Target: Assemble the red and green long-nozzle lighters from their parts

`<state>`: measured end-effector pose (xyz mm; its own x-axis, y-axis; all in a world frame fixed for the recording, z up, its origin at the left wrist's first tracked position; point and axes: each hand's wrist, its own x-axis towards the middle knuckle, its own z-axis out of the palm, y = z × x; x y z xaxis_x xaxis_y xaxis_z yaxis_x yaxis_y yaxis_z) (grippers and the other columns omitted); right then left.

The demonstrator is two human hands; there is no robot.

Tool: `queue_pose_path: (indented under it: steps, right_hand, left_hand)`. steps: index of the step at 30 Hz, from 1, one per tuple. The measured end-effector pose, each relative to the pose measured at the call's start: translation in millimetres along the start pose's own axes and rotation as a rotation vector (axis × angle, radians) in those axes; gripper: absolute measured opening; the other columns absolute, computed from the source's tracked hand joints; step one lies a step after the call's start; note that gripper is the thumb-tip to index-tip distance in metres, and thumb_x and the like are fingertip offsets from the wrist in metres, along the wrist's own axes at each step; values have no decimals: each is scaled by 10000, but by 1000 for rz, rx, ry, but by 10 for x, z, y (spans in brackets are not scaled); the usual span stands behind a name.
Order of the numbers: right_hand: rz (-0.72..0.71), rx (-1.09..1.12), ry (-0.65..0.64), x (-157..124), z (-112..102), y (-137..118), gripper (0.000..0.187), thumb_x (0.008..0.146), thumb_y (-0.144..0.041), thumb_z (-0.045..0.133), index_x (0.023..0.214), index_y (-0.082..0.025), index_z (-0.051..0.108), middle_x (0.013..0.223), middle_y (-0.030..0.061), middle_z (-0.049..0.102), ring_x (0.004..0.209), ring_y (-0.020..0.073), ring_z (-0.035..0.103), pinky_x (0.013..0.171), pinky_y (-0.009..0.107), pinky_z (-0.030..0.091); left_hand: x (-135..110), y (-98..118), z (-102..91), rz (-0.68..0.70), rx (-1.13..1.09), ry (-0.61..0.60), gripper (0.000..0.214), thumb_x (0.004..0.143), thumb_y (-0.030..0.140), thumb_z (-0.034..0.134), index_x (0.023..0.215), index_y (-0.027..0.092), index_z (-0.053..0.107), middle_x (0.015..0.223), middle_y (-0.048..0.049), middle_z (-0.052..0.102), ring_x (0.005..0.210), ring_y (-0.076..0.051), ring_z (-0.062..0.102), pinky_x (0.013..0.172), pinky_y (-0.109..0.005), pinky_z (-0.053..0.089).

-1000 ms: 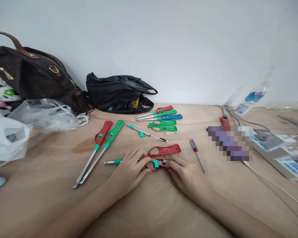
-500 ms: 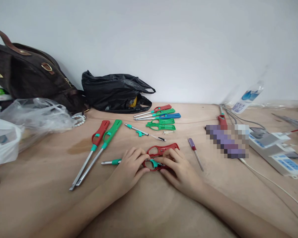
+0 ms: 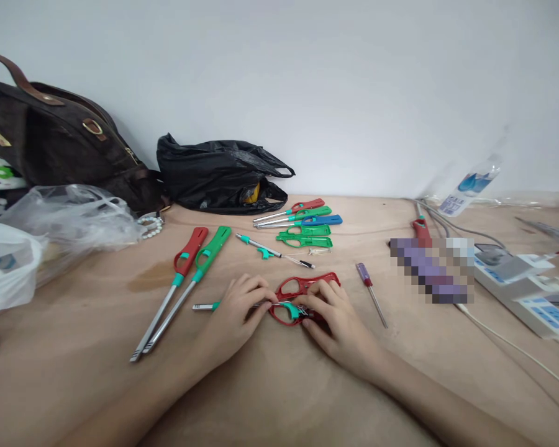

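An opened red gas lighter lies between my hands, its casing half (image 3: 279,318) fitted with a teal trigger (image 3: 287,309) and small inner parts. My left hand (image 3: 243,307) is closed over the lighter's metal tube (image 3: 202,307), whose tip sticks out to the left. With bent fingers, my right hand (image 3: 338,316) grips the handle end beside the trigger. What its fingertips pinch is partly hidden. A second red casing half (image 3: 289,285) lies just behind, partly covered by the right fingers. To the right rests a screwdriver (image 3: 371,295) with a purple handle.
Behind are a loose lighter tube (image 3: 263,244), green casing halves (image 3: 307,231) and whole lighters (image 3: 321,220). Two more lighters (image 3: 190,251) lie left. A black bag (image 3: 214,174), a backpack (image 3: 60,136), a power strip (image 3: 531,298) and a tilted bottle (image 3: 470,186) stand around.
My left hand has shifted slightly left, off the trigger area, so more of the red casing's front shows. The right hand stays at the handle. The view has turned slightly.
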<state>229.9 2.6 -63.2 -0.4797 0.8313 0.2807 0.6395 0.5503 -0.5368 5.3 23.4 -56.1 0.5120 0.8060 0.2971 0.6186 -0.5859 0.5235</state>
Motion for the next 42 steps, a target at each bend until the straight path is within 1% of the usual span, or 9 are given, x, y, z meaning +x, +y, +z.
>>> queue_pose_path:
  steps: [7, 12, 17, 22, 27, 31, 34, 38, 42]
  right_hand:
    - [28, 10, -40, 86, -10, -5, 254, 845, -92, 548, 1055, -218, 614, 1030, 73, 539, 957, 239, 490, 870, 420, 448]
    - [-23, -6, -112, 191, -44, 12, 291, 794, -41, 535, 1024, -206, 603, 1017, 72, 538, 982, 240, 479, 887, 425, 439]
    - [-63, -38, -187, 302, -66, 18, 263, 728, -13, 525, 918, -190, 568, 1014, 73, 550, 985, 241, 481, 871, 411, 448]
    - [-81, -10, -148, 283, -46, 41, 230, 749, -12, 515, 888, -192, 547, 991, 65, 571, 972, 227, 494, 858, 388, 451]
    - [-107, 12, -99, 229, -5, 85, 207, 778, -31, 520, 902, -192, 556, 993, 62, 584, 954, 217, 510, 855, 390, 456]
    - [-98, 25, -99, 220, -5, 87, 205, 787, -35, 522, 911, -193, 560, 1001, 62, 582, 971, 219, 510, 862, 386, 455]
    - [-90, 24, -96, 220, -4, 83, 210, 778, -23, 518, 897, -192, 557, 992, 60, 581, 967, 218, 509, 860, 385, 455]
    - [-85, 23, -90, 221, 13, 69, 234, 760, -7, 519, 890, -198, 558, 982, 54, 584, 961, 220, 511, 855, 391, 459]
    - [-66, 56, -115, 242, -56, 61, 247, 759, -7, 555, 899, -205, 596, 981, 47, 589, 974, 220, 523, 863, 388, 462]
  left_hand:
    - [1, -19, 33, 33, 86, -11, 221, 932, 112, 426, 897, 208, 622, 922, -27, 594, 898, -207, 511, 787, -342, 387]
    - [-13, -23, 40, 88, 170, 7, 236, 933, 98, 422, 920, 210, 629, 920, -33, 589, 891, -212, 504, 751, -333, 362]
    - [-28, -9, 26, 96, 202, -2, 240, 913, 85, 432, 935, 204, 639, 930, -42, 581, 897, -218, 495, 755, -342, 366]
    - [-18, -29, -69, 70, 139, -55, 320, 915, 82, 411, 1006, 225, 682, 929, -50, 537, 888, -207, 490, 777, -340, 413]
    - [-14, -47, -187, 68, 68, -143, 372, 934, 100, 396, 1080, 271, 691, 896, -27, 556, 858, -179, 516, 783, -306, 447]
    - [-14, -45, -197, 57, -1, -135, 361, 921, 93, 397, 1034, 254, 699, 871, -18, 564, 828, -162, 559, 756, -274, 471]
    - [-3, -46, -176, 12, -51, -117, 312, 889, 72, 434, 1009, 222, 680, 889, -20, 602, 818, -158, 594, 745, -269, 483]
    - [3, -48, -157, -15, -70, -84, 186, 862, 72, 483, 839, 183, 631, 871, -20, 634, 805, -160, 606, 739, -273, 483]
    - [-14, -55, -139, 0, -17, -62, 194, 879, 111, 467, 749, 178, 595, 815, -16, 580, 775, -159, 569, 702, -271, 464]
